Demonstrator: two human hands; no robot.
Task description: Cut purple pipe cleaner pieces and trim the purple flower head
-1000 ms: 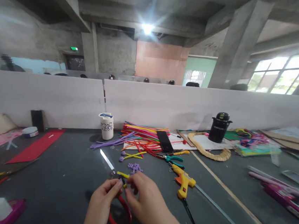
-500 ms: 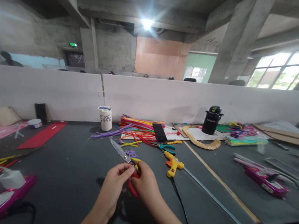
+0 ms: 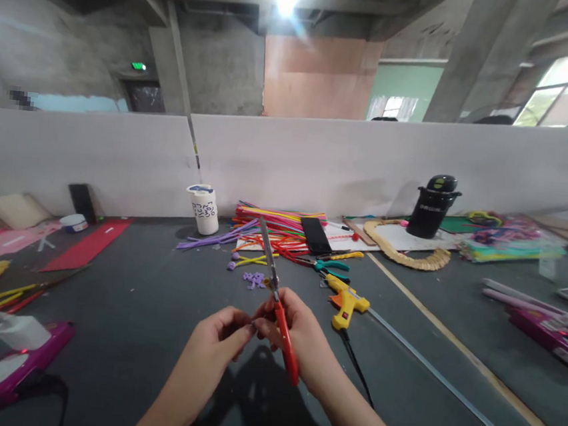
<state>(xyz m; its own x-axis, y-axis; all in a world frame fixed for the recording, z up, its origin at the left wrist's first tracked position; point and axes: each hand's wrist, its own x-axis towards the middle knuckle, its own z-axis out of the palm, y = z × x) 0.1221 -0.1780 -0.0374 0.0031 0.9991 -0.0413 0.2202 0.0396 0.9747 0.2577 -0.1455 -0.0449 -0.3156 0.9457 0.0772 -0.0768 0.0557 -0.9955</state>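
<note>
My right hand (image 3: 299, 329) is closed on a pair of red-handled scissors (image 3: 287, 347). Their blades point up and away, looking closed, and the handle lies across my palm toward me. Thumb and fingertips of my left hand (image 3: 218, 344) are pinched together, meeting the fingertips of the right. Whatever sits between them is too small or hidden to make out. Just beyond the hands lies a small heap of purple cut pieces (image 3: 254, 280). Behind it are yellow stems with purple ends (image 3: 249, 260).
A yellow glue gun (image 3: 348, 303) with a long clear stick and cable lies to the right, near teal-handled pliers (image 3: 331, 267). Behind are colourful pipe cleaners (image 3: 283, 221), a black phone (image 3: 315, 235) and a white cup (image 3: 202, 210). A purple power strip (image 3: 49, 354) sits at left.
The scissors have swung from pointing up-left to nearly upright, their handle now lying over my right hand. My fingertips still meet. The camera view has tilted down a little.
</note>
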